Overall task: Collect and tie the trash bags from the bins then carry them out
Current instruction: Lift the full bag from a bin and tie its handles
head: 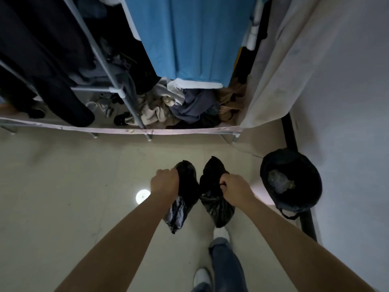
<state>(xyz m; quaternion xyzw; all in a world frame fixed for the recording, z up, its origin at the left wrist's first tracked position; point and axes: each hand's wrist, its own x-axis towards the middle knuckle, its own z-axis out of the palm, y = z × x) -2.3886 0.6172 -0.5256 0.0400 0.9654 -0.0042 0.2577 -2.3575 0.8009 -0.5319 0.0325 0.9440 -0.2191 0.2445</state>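
Two small black trash bags hang in front of me above the pale floor. My left hand (165,183) is closed on the top of the left trash bag (182,204), which droops below my wrist. The top of the right trash bag (214,204) is gripped by my right hand (236,187), and loose plastic sticks up past my fingers. The two bags hang side by side, almost touching. To the right, against the wall, stands a round bin (291,180) lined with a black bag, with some crumpled trash inside.
An open fabric wardrobe (126,130) on metal legs fills the far side, with hanging dark clothes, a blue garment (189,43) and a heap of clothes at its bottom. A white wall (347,102) runs along the right. My legs and white shoes show below.
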